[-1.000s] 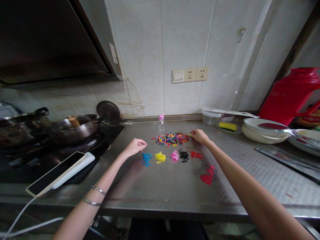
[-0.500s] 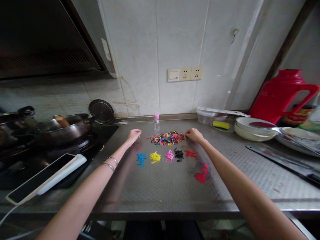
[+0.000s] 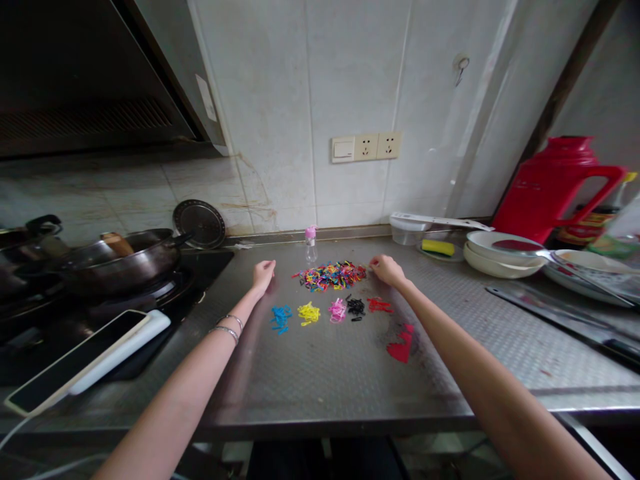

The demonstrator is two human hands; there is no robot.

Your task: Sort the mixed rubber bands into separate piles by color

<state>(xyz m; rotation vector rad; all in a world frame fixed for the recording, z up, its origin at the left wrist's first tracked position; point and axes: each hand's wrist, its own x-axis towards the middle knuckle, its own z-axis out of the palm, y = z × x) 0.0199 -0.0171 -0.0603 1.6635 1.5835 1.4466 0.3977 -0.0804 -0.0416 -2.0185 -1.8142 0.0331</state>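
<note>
A mixed pile of small colourful bands (image 3: 333,275) lies on the metal counter (image 3: 310,373). In front of it are separate small heaps: blue (image 3: 281,319), yellow (image 3: 309,313), pink (image 3: 337,310), black (image 3: 356,307) and red (image 3: 380,305). My left hand (image 3: 263,274) is left of the pile, fingers closed together; anything between them is too small to see. At the pile's right end, my right hand (image 3: 386,269) is pinched, its fingertips beside the bands; what they hold cannot be made out.
A small pink-topped bottle (image 3: 311,245) stands behind the pile. On the left are a pan (image 3: 130,260) on the stove and a phone (image 3: 80,360). To the right are stacked bowls (image 3: 500,260), a knife (image 3: 565,320), a yellow sponge (image 3: 438,248) and a red flask (image 3: 550,190).
The view has shifted slightly. My left hand has drawn a little to the left and nearer me, while my right hand stays at the pile's right end.
</note>
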